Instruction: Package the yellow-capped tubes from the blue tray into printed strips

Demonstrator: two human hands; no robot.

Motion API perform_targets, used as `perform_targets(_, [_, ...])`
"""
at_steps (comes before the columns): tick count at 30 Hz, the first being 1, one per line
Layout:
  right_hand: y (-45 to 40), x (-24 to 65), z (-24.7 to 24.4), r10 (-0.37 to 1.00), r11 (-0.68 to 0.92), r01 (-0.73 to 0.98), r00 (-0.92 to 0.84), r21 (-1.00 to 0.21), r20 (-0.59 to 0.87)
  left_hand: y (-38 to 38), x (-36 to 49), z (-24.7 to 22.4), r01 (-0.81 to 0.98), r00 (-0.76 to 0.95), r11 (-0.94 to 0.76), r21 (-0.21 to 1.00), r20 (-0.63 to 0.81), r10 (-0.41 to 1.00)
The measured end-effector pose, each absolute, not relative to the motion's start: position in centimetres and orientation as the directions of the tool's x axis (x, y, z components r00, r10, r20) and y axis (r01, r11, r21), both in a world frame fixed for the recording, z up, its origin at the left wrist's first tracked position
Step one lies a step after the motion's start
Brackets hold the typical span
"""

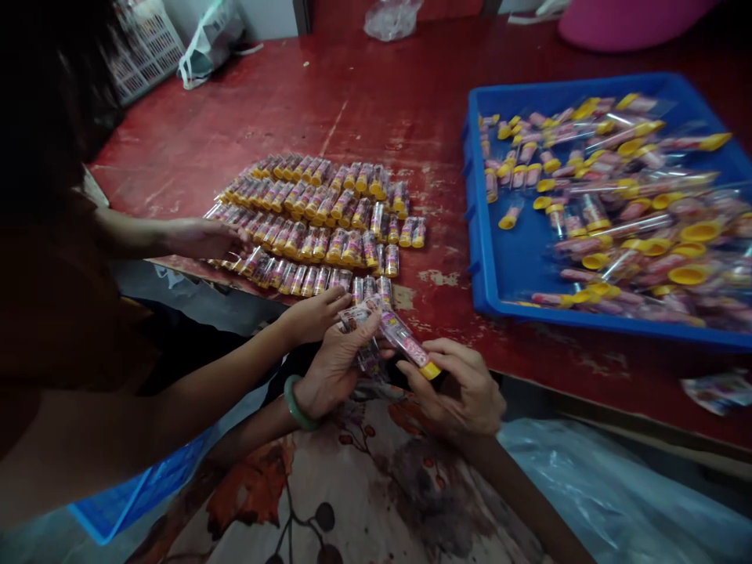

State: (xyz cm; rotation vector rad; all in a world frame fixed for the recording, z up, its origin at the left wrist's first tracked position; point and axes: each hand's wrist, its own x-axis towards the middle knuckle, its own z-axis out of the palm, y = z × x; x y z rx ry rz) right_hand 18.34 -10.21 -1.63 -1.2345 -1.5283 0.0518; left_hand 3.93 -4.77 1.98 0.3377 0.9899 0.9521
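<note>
My left hand (338, 364), a green bangle at its wrist, is closed on clear printed plastic packets (367, 352). A clear tube with a pink print and a yellow cap (405, 341) slants between my hands; its upper end meets the packets by my left thumb. I cannot tell whether the tube lies inside one of them. The fingers of my right hand (461, 388) are closed round its yellow-capped end. Just beyond my hands, rows of similar capped tubes (317, 204) are packed together on the red table (435, 149).
A co-worker's hands (203, 237) reach in from the left, one near the rows, the other beside my left hand. A blue tray (482, 258) holds loose yellow-capped tubes at right. A blue crate (141, 486) sits low at left, and clear plastic sheeting (587, 486) lies below right.
</note>
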Motion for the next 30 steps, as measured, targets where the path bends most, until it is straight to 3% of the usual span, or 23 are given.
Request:
perform_targets(3, [-9.8, 18.4, -1.6, 0.694, 0.508, 0.661, 0.065, -0.552, 0.717, -4.9, 4.0, 1.9, -0.518, 0.201, 0.527, 0.674, -0.503, 0.841])
perform_targets(7, [-9.7, 19.6, -1.4, 0.785, 0.593, 0.448, -0.136, -0.669, 0.605, -4.9, 3.8, 2.1, -0.526, 0.207, 0.534, 0.662, -0.51, 0.835])
perform_targets(15, [-9.5, 18.8, -1.2, 0.722, 0.57, 0.434, 0.141, -0.697, 0.678, -5.4, 4.1, 2.1, -0.448, 0.395, 0.628, 0.636, -0.49, 0.777])
perform_targets(30, [-9.8, 17.4, -0.6, 0.696, 0.502, 0.495, 0.256, -0.71, 0.671, -6.1, 4.6, 1.9, -0.459, 0.368, 0.646, 0.61, -0.531, 0.763])
